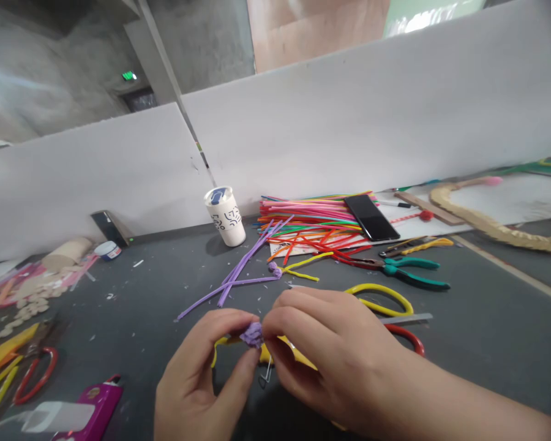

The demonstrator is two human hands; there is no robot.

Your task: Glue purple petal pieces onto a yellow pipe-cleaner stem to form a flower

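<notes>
Between the fingertips of both hands sits a small rolled purple pipe-cleaner piece [252, 335]. My left hand [204, 370] pinches it between thumb and forefinger. Thumb and fingers of my right hand [330, 346] are closed at its right side, and what lies inside them is partly hidden. Some yellow stem shows beside my left fingers. Farther back lies another purple curl [275, 269] with yellow pipe-cleaner legs, next to long purple pipe cleaners [239, 272]. Yellow-handled scissors or cutters [390, 294] are partly covered by my right hand.
A lidded paper cup [224, 217] stands by the white partition [349, 122]. Coloured pipe cleaners [303, 214], a phone [371, 217] and green-handled pliers [413, 266] lie at the right. A magenta glue gun [101, 407] and red-handled scissors [34, 376] are at the left.
</notes>
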